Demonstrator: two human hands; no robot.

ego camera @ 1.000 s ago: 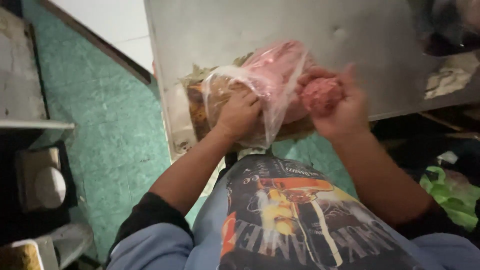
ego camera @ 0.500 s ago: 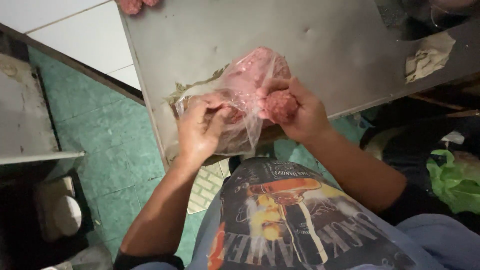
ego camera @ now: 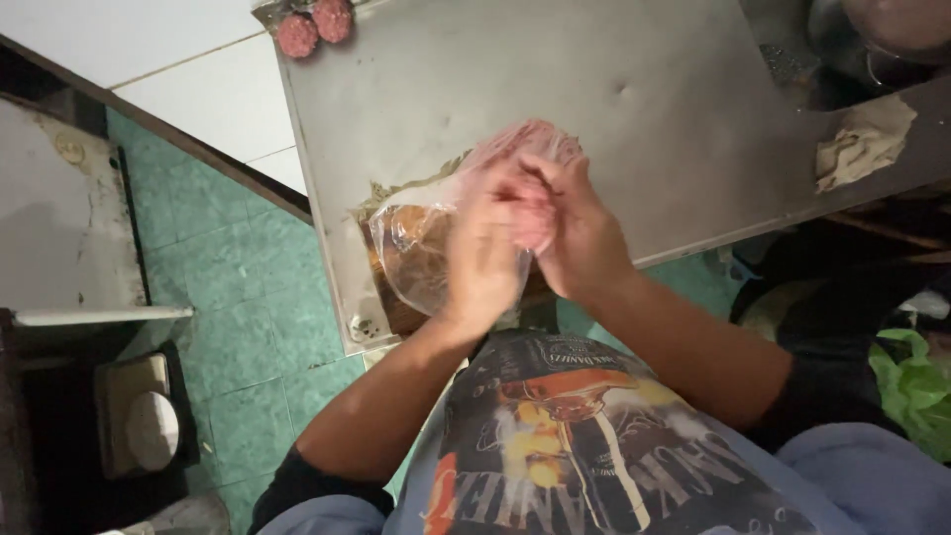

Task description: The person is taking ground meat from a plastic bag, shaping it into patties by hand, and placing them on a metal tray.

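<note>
Meat point(ego camera: 533, 220) sits pressed between two palms — a pink lump of ground mince, only a sliver of it showing where the hands meet; the left hand point(ego camera: 482, 260) and the right hand point(ego camera: 582, 238) are cupped flat against each other above the near edge of a steel table point(ego camera: 684, 129). Both hands are closed around the lump, fingers loosely curved rather than clenched, and the left one is smeared with motion blur; how firmly they squeeze cannot be told. Just beneath them lies a clear plastic bag point(ego camera: 421, 248) holding more pink mince, its mouth open toward the hands, resting on a brownish board or wrapping at the table's edge. At the far left corner of the table two round patties point(ego camera: 315, 27) lie side by side, touching or nearly so; at the right a crumpled cloth point(ego camera: 864, 147) lies near a dark pot, well apart from the hands.

The step in hand looks to be the shaping of one portion — rolling or flattening it between the palms; judging by the finished rounds on the table, the lump is not yet formed. The next move calls for even pressure from both palms so the portion holds together, then a clean release onto bare steel without dragging the bag along.
</note>
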